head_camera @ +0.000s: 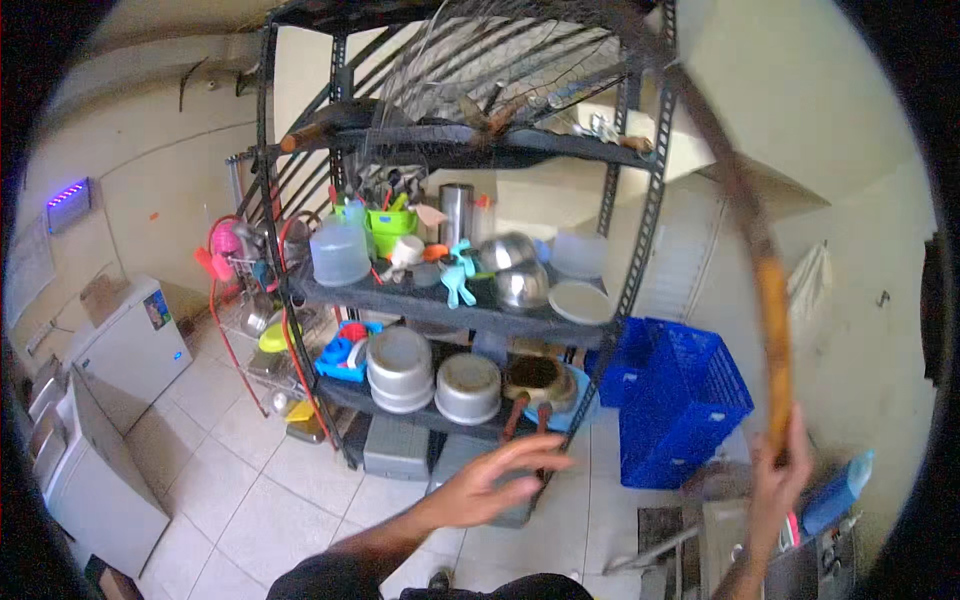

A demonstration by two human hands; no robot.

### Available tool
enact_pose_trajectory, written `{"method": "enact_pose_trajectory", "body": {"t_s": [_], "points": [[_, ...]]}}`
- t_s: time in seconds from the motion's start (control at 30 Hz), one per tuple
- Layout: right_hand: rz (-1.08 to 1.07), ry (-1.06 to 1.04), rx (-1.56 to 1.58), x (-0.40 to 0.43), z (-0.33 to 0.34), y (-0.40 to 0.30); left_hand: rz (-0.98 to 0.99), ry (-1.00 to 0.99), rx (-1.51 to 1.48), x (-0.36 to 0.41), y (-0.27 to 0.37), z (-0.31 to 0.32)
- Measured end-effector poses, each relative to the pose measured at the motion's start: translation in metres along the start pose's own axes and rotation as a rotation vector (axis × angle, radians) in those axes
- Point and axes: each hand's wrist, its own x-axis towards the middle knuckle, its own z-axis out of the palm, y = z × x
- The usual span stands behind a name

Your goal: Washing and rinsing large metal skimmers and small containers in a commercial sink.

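Note:
My right hand [784, 457] is closed on the lower end of a long curved handle [774, 322], which looks wooden and rises to the top of the view. Wire mesh [480, 67] spreads across the top of a black metal shelf rack; how it joins the handle cannot be told. My left hand [499, 480] is empty, fingers apart, in front of the rack's lower part, below a blackened pan [536, 375] with brown handles. Aluminium pots [401, 367] stand upside down on the lower shelf beside it.
The middle shelf [465, 311] bears steel bowls [521, 281], a translucent tub [340, 251] and a green utensil holder [391, 229]. Blue plastic crates [675, 412] stand on the floor right of the rack. Grey boxes [396, 448] sit beneath it. White chest-like appliances [135, 352] stand at the left.

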Motion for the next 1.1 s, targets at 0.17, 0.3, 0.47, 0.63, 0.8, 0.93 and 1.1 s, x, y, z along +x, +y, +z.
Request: {"method": "enact_pose_trajectory", "body": {"t_s": [0.17,0.3,0.47,0.63,0.8,0.93,1.1], "points": [[0.251,-0.040,0.096,0.041,-0.028,0.011,-0.527,0.411,-0.018,-0.107,-0.053,-0.118],[0.376,0.008,0.178,0.039,-0.004,-0.023,-0.128,0.908,-0.339,0.018,-0.060,-0.229],[0.331,-0.097,0.226,0.045,0.077,-0.030,0.501,1.170,0.256,0.188,0.018,-0.312],[0.287,-0.086,0.178,0.053,0.107,-0.030,0.785,1.611,-0.266,0.147,0.060,-0.428],[0.063,-0.055,0.106,0.111,0.164,-0.022,0.774,1.668,-0.561,0.015,0.055,-0.524],[0.339,-0.263,0.140,0.156,0.208,-0.088,0.791,1.418,-0.727,-0.032,0.032,-0.646],[0.077,-0.129,0.101,0.166,0.249,-0.106,0.909,1.342,-0.657,-0.057,0.062,-0.730]]}}
